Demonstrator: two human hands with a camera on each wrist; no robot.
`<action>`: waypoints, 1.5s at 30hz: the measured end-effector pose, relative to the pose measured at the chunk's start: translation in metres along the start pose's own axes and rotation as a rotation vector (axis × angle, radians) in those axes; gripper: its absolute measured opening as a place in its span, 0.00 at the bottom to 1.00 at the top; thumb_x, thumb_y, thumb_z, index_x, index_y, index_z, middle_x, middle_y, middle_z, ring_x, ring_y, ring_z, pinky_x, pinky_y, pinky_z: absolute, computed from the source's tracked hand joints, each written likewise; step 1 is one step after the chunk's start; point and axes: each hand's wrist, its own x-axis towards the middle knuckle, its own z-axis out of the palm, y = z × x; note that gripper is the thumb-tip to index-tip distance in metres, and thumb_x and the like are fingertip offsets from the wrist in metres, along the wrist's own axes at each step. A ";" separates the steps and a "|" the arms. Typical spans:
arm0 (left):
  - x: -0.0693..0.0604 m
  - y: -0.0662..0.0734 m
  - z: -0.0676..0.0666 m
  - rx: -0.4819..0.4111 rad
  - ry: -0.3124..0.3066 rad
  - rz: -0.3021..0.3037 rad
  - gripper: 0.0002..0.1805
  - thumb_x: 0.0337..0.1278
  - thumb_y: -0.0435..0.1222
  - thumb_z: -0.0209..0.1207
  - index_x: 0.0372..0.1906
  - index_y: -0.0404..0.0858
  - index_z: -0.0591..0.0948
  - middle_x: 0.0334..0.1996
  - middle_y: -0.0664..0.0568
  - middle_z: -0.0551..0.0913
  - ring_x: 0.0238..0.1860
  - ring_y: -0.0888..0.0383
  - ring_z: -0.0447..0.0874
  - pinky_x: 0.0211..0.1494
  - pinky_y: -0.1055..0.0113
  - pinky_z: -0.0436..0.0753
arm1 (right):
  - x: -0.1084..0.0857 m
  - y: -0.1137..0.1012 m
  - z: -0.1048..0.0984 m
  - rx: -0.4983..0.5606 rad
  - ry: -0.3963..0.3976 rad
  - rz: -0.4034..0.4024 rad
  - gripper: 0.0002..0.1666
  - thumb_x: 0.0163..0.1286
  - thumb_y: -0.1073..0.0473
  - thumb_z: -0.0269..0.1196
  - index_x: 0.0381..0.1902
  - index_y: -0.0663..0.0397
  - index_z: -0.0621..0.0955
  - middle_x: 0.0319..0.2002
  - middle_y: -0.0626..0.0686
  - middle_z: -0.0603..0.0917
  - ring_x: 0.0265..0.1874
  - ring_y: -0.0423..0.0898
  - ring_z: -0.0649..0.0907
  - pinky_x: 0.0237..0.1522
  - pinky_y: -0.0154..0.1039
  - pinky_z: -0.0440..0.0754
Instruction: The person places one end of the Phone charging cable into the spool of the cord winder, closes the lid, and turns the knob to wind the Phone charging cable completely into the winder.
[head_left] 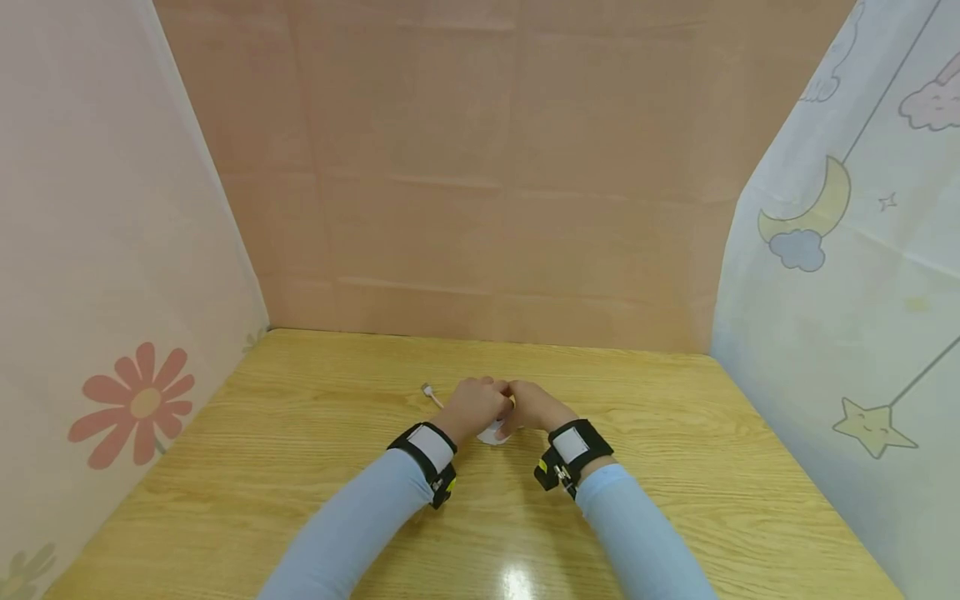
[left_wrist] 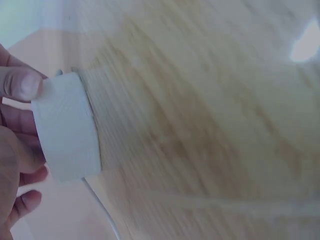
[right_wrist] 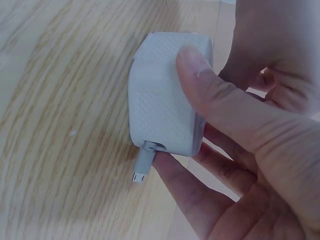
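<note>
A small white device point(head_left: 492, 434) with rounded edges stands at the middle of the table, between both hands. In the right wrist view my right hand point(right_wrist: 250, 135) grips the white device point(right_wrist: 162, 95), thumb on its face and fingers behind and below. A short grey cable end with a micro-type plug point(right_wrist: 140, 176) sticks out of its lower end. My left hand point(left_wrist: 17, 135) holds the white device point(left_wrist: 67, 127) by its edge, thumb on top. A thin cable point(left_wrist: 102, 206) runs from its other end. In the head view, my left hand point(head_left: 474, 407) and right hand point(head_left: 534, 407) meet.
A light cable with a USB-type plug point(head_left: 427, 389) lies on the wooden table point(head_left: 360, 367) beyond my left hand. A plain pinkish-brown cloth point(head_left: 495, 175) hangs behind the table, with patterned cloths on both sides.
</note>
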 end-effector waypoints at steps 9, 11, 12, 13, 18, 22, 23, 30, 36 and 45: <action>0.003 0.008 -0.010 -0.043 -0.100 -0.169 0.09 0.61 0.45 0.62 0.26 0.49 0.86 0.24 0.58 0.83 0.24 0.61 0.79 0.29 0.65 0.80 | 0.001 -0.002 0.001 -0.055 0.018 -0.007 0.43 0.44 0.61 0.80 0.60 0.58 0.76 0.56 0.55 0.81 0.53 0.52 0.79 0.57 0.50 0.76; 0.004 0.008 -0.014 -0.138 -0.154 -0.214 0.09 0.58 0.43 0.64 0.24 0.47 0.84 0.21 0.56 0.81 0.22 0.61 0.78 0.27 0.65 0.80 | 0.000 -0.003 0.001 -0.053 0.021 -0.004 0.41 0.44 0.61 0.80 0.58 0.57 0.77 0.54 0.54 0.81 0.53 0.53 0.79 0.56 0.50 0.76; 0.005 0.008 -0.016 -0.196 -0.180 -0.239 0.09 0.57 0.42 0.65 0.24 0.46 0.84 0.21 0.56 0.81 0.21 0.61 0.77 0.25 0.65 0.79 | 0.000 -0.004 0.001 -0.052 0.021 -0.004 0.40 0.44 0.61 0.80 0.57 0.56 0.78 0.54 0.54 0.81 0.53 0.53 0.79 0.56 0.50 0.76; 0.006 0.008 -0.016 -0.257 -0.202 -0.266 0.08 0.55 0.41 0.66 0.23 0.45 0.84 0.21 0.55 0.81 0.20 0.62 0.76 0.24 0.66 0.77 | 0.000 -0.004 0.001 -0.047 0.020 -0.002 0.39 0.44 0.61 0.80 0.56 0.56 0.78 0.53 0.54 0.81 0.53 0.52 0.79 0.56 0.50 0.77; 0.007 0.000 -0.017 -0.527 -0.244 -0.382 0.13 0.57 0.38 0.64 0.19 0.42 0.80 0.20 0.54 0.79 0.19 0.63 0.72 0.21 0.70 0.70 | 0.001 -0.004 0.001 -0.046 0.017 0.017 0.38 0.44 0.61 0.80 0.55 0.59 0.78 0.52 0.54 0.82 0.50 0.51 0.80 0.54 0.48 0.77; 0.005 -0.004 -0.021 -0.653 -0.191 -0.411 0.16 0.58 0.34 0.63 0.16 0.40 0.76 0.18 0.54 0.73 0.19 0.63 0.67 0.22 0.71 0.67 | 0.002 -0.004 0.001 -0.064 0.011 0.021 0.38 0.44 0.60 0.79 0.55 0.60 0.78 0.51 0.55 0.82 0.47 0.50 0.80 0.52 0.47 0.78; 0.005 -0.004 -0.022 -0.672 -0.177 -0.418 0.15 0.57 0.32 0.63 0.16 0.39 0.75 0.17 0.54 0.72 0.19 0.62 0.65 0.22 0.71 0.66 | 0.002 -0.003 0.002 -0.067 0.010 0.019 0.38 0.44 0.60 0.79 0.54 0.60 0.78 0.50 0.55 0.82 0.46 0.49 0.80 0.52 0.47 0.78; 0.005 0.002 -0.024 -0.613 -0.186 -0.568 0.07 0.54 0.34 0.67 0.27 0.36 0.81 0.22 0.50 0.80 0.21 0.59 0.76 0.21 0.67 0.72 | 0.002 -0.002 0.003 -0.073 0.012 -0.009 0.38 0.44 0.61 0.79 0.55 0.61 0.78 0.52 0.56 0.82 0.49 0.52 0.80 0.52 0.48 0.78; 0.007 0.004 -0.027 -0.599 -0.238 -0.649 0.10 0.51 0.39 0.70 0.28 0.38 0.82 0.23 0.50 0.82 0.22 0.58 0.79 0.22 0.64 0.75 | 0.001 -0.002 0.001 -0.070 0.020 -0.001 0.38 0.44 0.61 0.79 0.55 0.60 0.78 0.53 0.56 0.81 0.51 0.53 0.79 0.54 0.48 0.78; 0.005 0.002 -0.030 -0.615 -0.243 -0.563 0.09 0.53 0.37 0.68 0.29 0.36 0.82 0.26 0.49 0.82 0.23 0.59 0.77 0.23 0.66 0.76 | 0.001 -0.002 0.001 -0.067 0.010 0.005 0.36 0.44 0.61 0.79 0.54 0.59 0.79 0.52 0.56 0.82 0.50 0.52 0.80 0.53 0.48 0.78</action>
